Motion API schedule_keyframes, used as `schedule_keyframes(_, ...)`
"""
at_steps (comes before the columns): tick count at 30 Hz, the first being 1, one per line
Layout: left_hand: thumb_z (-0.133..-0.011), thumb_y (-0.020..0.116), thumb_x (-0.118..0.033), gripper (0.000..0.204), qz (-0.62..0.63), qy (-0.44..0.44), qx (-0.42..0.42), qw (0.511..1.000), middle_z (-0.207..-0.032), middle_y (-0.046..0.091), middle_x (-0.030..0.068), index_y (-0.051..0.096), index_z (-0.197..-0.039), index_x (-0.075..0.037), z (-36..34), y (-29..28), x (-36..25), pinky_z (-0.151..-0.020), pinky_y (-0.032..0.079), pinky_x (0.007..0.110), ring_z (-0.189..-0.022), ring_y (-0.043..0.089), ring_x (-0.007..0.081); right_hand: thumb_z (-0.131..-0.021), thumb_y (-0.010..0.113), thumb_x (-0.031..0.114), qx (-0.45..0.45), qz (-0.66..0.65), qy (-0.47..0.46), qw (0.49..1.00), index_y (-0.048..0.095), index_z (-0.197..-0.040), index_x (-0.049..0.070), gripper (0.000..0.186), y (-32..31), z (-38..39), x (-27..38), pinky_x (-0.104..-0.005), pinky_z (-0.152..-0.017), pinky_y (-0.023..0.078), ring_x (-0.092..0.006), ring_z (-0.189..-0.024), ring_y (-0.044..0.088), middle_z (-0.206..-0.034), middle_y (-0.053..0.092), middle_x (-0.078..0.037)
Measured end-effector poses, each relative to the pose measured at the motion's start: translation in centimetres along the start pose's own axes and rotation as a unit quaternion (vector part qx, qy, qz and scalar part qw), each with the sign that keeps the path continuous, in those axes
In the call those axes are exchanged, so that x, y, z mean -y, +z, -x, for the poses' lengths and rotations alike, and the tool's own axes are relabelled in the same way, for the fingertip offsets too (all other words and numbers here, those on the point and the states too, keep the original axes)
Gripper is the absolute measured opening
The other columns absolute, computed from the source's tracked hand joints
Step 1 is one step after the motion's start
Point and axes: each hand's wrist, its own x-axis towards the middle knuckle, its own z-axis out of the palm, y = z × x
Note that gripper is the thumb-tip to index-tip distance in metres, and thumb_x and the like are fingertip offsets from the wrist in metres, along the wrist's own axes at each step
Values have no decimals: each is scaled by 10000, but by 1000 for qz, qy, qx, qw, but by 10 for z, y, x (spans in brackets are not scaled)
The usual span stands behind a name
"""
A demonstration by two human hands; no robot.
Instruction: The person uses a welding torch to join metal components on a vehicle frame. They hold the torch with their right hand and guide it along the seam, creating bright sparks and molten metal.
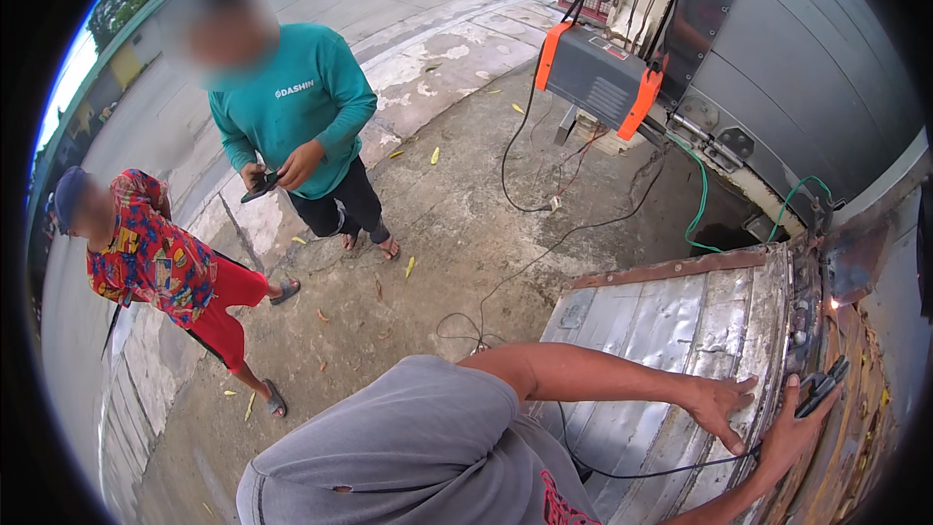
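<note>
My left hand (719,410) rests on a silvery ribbed metal panel (671,321), its fingers and thumb apart and nothing in it. Just to its right, my right hand (792,428) is wrapped round a black welding electrode holder (822,387). Beyond the holder, a small bright glow (834,304) shows at the panel's far right corner, by a rusty metal edge. A black cable (661,473) runs across the panel to my right hand. Whether a rod joins the holder to the glow is too fine to make out.
A grey and orange welding machine (595,76) sits beside a grey metal door (807,68). Green wire (702,199) and thin black cables (525,277) trail over the concrete. A person in teal (301,107) holds a phone; another in red (160,253) stands at left.
</note>
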Motion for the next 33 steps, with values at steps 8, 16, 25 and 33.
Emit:
schedule_keyframes(8, -866, 739, -805, 1352, -13, 7, 0, 1000, -1796, -10, 372, 234, -1684, 145, 2, 10, -8, -1366, 209, 488, -1665, 148, 513, -1052, 731, 512, 7, -5, 15, 1000, 287, -1752, 91, 930, -15, 5, -1, -467, -1284, 339, -386, -1598, 415, -1752, 379, -265)
schedule_keyframes(16, -880, 708, -836, 1326, -55, -18, -14, 998, -1823, 19, 310, 244, -1710, 87, 11, -9, 0, -1373, 189, 471, -1690, 119, 453, -974, 817, 459, -43, -39, 85, 995, 265, -1743, 34, 1038, -27, 21, 49, -475, -1161, 457, -438, -1415, 611, -1558, 583, -316)
schedule_keyframes(25, -838, 679, -911, 1386, -112, -52, 14, 992, -1767, 99, 414, 310, -1664, 140, 3, -13, -28, -1351, 235, 507, -1657, 187, 524, -941, 854, 420, -29, -115, 158, 980, 196, -1732, -36, 1126, -51, 42, 41, -463, -956, 562, -347, -1003, 722, -1271, 720, -268)
schedule_keyframes(33, -932, 800, -638, 951, -124, -8, 21, 992, -1301, 686, 424, 614, -1461, 130, -12, -60, -69, -1082, 527, 524, -1276, 688, 498, -895, 908, 356, -103, -160, 138, 972, 207, -1761, 58, 1153, -40, 61, 54, -355, -728, 531, -190, -791, 605, -1059, 682, -86)
